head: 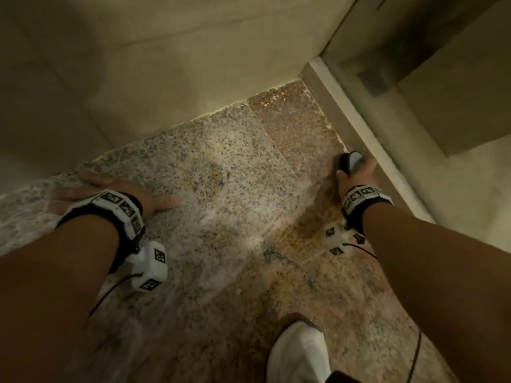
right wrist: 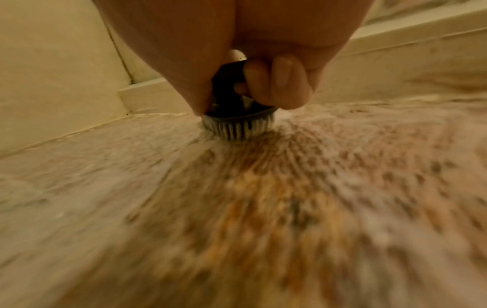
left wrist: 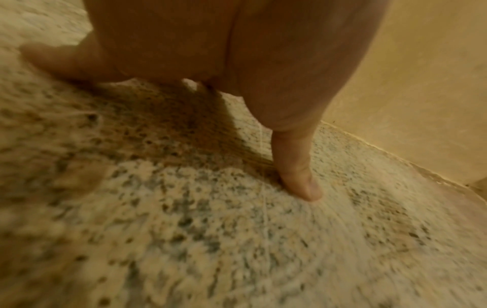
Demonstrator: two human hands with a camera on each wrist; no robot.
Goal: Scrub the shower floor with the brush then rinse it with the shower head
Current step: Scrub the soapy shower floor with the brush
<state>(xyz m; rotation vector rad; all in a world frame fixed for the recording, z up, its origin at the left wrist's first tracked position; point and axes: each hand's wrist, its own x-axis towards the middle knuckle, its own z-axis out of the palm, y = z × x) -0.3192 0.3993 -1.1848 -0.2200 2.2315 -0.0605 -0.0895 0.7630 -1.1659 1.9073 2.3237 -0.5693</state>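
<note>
My right hand [head: 356, 172] grips the dark handle of the round scrub brush [right wrist: 238, 123], fingers curled around it; the pale bristles press on the shower floor [head: 221, 167] just beside the raised curb [head: 359, 125], near the far right corner. My left hand [head: 110, 192] lies flat on the floor, fingers straight and spread, close to the tiled wall [head: 166, 64]. The floor is speckled granite, wet, with whitish suds streaked between both hands and a rust-brown stain toward the corner. A white shoe [head: 300, 352] stands on the floor at the near edge. The wrist views are motion-blurred.
</note>
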